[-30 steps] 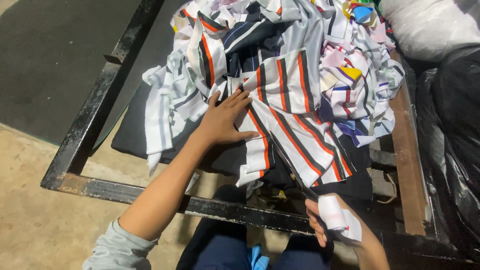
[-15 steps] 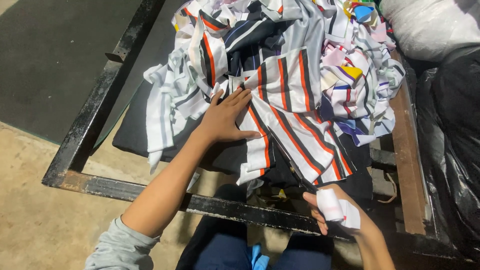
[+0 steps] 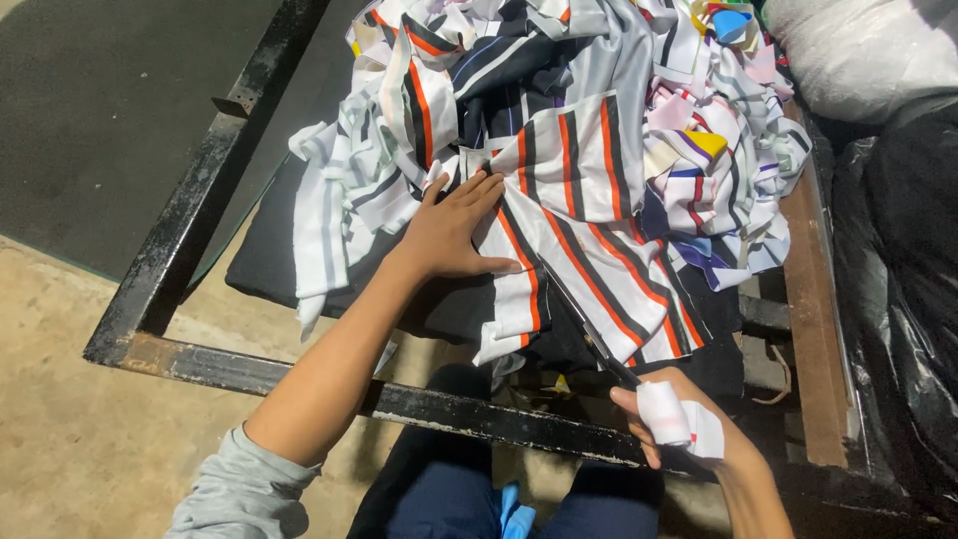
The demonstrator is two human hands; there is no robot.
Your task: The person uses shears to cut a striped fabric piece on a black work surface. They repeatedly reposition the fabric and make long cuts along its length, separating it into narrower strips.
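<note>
On the black frame (image 3: 180, 250), left hand (image 3: 449, 225) spread flat on striped cloth (image 3: 579, 200); bandaged right hand (image 3: 679, 424) grips half-hidden shears (image 3: 589, 334).

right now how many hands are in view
2: left hand flat on the striped cloth; right hand, wrapped in white, low by the black frame, gripping scissors.

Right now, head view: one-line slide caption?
Left hand flat on striped fabric; right hand, finger bandaged, grips scissors.

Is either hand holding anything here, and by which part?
The right hand grips scissors by the white-wrapped handle. The left hand holds nothing; it presses flat on the striped cloth.
</note>
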